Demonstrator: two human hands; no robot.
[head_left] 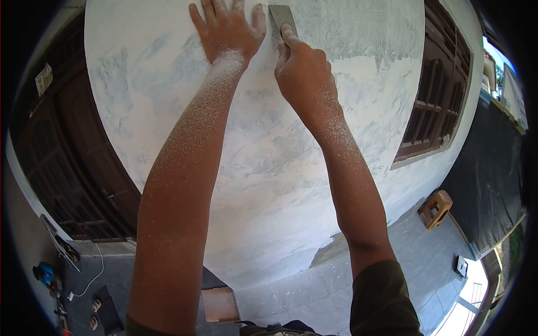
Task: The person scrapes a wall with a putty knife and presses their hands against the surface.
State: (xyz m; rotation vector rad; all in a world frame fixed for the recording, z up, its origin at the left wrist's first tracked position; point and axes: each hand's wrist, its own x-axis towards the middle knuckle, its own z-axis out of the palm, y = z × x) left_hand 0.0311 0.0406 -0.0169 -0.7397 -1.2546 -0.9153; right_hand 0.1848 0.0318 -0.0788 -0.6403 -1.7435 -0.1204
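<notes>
My left hand (231, 31) lies flat against the white, patchy plastered wall (263, 185), its fingers spread and their tips partly cut off by the top edge. In my right hand (305, 70) is a scraper (282, 21) with a flat grey metal blade, gripped by its handle, which my fingers mostly hide. The blade is up at the wall, just right of my left thumb. White dust coats both forearms and the back of the left hand. Grey smears and rough patches mark the wall around both hands.
A dark wooden door (92, 129) stands at left, a brown window (437, 92) at right. On the tiled floor are a wooden stool (436, 209), a brown board (219, 304), a white cable (96, 277) and sandals (95, 313). A black sheet (482, 173) hangs at right.
</notes>
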